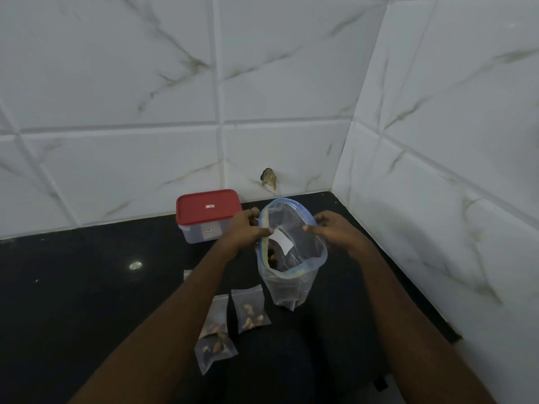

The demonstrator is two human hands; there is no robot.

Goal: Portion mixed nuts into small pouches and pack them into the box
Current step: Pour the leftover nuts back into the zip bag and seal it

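Observation:
A large clear zip bag (291, 266) with a blue and yellow seal stands upright on the black counter, its mouth spread wide; a few nuts show inside. My left hand (246, 228) pinches the left rim of the bag and my right hand (335, 230) pinches the right rim. Small clear pouches lie in front of it: one pouch with pale nuts (250, 309), another pouch (217, 314) to its left, and a third filled pouch (215, 352) nearest me. A clear box with a red lid (208, 212), closed, sits at the back by the wall.
The black counter (87, 287) ends at white marble-tiled walls behind and to the right (437, 170). A corner of another small pouch (187, 274) peeks out from behind my left forearm. A hole in the tile (269, 177) sits just above the counter.

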